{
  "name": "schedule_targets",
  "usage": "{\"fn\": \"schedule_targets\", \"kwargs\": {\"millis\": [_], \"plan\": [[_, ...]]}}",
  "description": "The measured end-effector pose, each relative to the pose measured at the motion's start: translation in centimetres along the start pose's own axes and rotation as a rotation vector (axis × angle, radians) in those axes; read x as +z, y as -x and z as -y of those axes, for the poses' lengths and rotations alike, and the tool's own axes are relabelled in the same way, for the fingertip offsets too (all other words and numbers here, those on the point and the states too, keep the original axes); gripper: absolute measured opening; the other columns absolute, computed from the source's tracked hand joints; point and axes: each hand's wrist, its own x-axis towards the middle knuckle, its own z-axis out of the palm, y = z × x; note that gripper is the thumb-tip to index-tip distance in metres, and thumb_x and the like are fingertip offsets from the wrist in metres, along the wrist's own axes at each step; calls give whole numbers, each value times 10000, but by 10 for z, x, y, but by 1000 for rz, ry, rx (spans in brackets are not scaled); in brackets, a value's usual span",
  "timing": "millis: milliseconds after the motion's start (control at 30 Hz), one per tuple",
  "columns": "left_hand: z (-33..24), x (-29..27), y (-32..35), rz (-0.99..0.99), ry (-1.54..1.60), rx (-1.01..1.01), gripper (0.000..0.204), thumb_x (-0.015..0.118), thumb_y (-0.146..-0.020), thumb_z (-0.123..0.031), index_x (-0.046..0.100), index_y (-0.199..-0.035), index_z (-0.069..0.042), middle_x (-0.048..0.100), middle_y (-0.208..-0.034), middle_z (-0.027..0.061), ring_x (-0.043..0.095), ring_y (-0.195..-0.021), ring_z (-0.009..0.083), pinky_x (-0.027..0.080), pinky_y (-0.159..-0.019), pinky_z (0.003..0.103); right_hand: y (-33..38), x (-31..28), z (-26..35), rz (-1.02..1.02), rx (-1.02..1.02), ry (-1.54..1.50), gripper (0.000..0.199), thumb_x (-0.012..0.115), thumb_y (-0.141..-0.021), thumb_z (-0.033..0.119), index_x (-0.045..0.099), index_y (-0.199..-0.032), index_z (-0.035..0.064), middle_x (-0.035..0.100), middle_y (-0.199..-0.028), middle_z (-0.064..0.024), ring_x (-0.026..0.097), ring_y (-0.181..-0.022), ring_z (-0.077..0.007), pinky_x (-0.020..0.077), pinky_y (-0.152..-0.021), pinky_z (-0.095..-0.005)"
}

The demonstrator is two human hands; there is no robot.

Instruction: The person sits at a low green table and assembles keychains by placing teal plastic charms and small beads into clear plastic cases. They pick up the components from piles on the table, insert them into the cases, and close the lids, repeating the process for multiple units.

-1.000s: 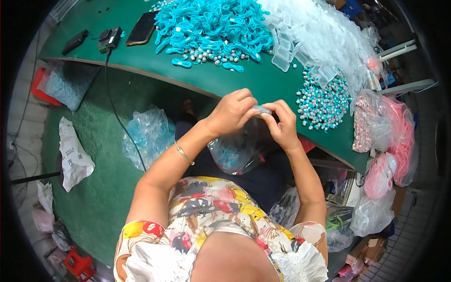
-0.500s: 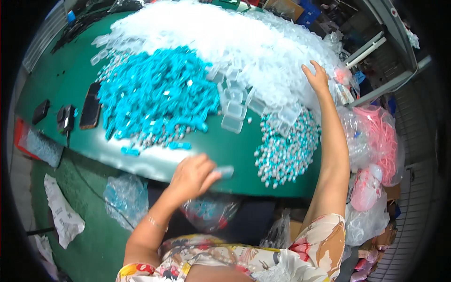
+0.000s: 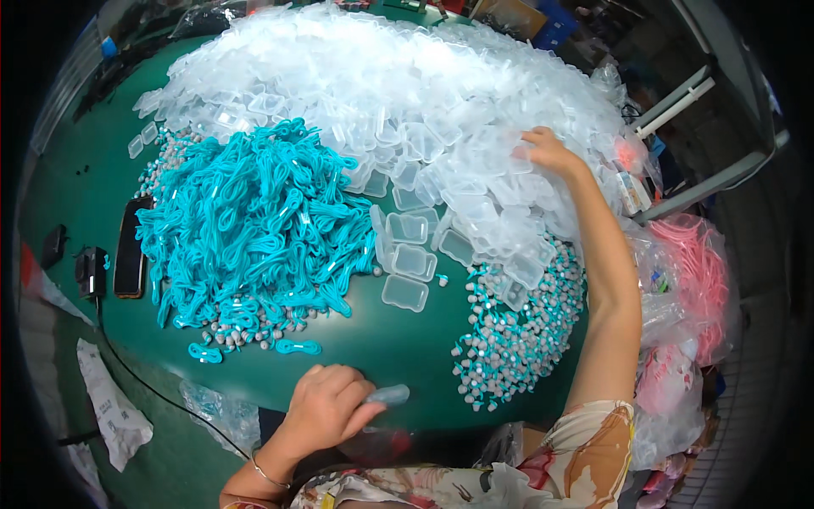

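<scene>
My left hand [image 3: 329, 406] rests at the near edge of the green table [image 3: 373, 339], pinching a small clear plastic case [image 3: 388, 394]. My right hand [image 3: 549, 151] is stretched far out, fingers down in the big heap of clear plastic cases [image 3: 407, 93]. A pile of turquoise cords [image 3: 254, 225] lies left of centre. A scatter of small grey and turquoise pieces [image 3: 517, 331] lies under my right forearm. A few single cases [image 3: 407, 276] sit between the cords and the scatter.
A dark phone [image 3: 131, 246] and a black charger [image 3: 89, 271] with a cable lie at the table's left edge. Plastic bags with pink items [image 3: 695, 280] hang on the right. Crumpled clear bags [image 3: 216, 411] and white paper [image 3: 110, 407] lie on the floor below.
One second ago both hands worked together close to my body. Since then my right hand reached out to the heap of cases, and my left stayed at the table edge with a case.
</scene>
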Motion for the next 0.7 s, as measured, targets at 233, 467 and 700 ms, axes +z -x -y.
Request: {"fn": "schedule_targets", "kwargs": {"millis": [233,467,700], "plan": [[2,5,3,-64,-44,5,241,749,-791,-262,642,-877,-64,592,-847,70,587,-772,278,436,-672,390,41,46,124,112,-236,144,749,683,-828,435,450,-1451,91,345,-1502,-206,316,-1398,-344,292,-1145,-413],[2,5,10,-89,-45,7,231,748,-793,-261,645,-877,-71,580,-833,72,587,-769,283,443,-675,391,90,42,206,267,-296,11,689,681,-824,475,529,-1378,94,516,-1353,-203,434,-1321,-334,335,-1115,-421],[0,6,6,-29,-30,-25,230,747,-787,-246,651,-891,-65,599,-856,81,584,-774,294,443,-676,400,-12,5,127,-490,-85,194,899,679,-708,699,558,-1363,94,519,-1387,-233,499,-1283,-358,390,-1067,-439]]}}
